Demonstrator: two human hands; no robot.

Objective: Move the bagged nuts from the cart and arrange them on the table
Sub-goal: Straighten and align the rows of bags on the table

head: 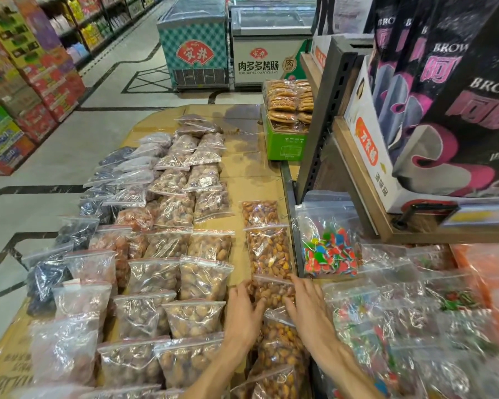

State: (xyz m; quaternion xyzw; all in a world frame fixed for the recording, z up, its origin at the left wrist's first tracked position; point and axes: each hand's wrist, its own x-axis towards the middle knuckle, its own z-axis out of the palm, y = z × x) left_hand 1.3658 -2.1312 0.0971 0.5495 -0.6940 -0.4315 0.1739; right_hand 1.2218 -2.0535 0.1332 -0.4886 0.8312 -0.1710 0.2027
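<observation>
Left hand (244,308) and right hand (308,305) flat on either side of one bag of orange-brown nuts (272,292), fingers spread and touching its edges, pressing rather than clenching. Bag lying in the right column on the cardboard-covered table (239,174), its top edge overlapping the next bag of the same nuts (268,251), another one (283,341) below it between the forearms. Rows of other clear bags (167,214) to the left. Bags of coloured candy (330,254) just beside on the right, under a wooden shelf (357,180). Two freezers (196,44) beyond, on a tiled shop floor (104,90).
</observation>
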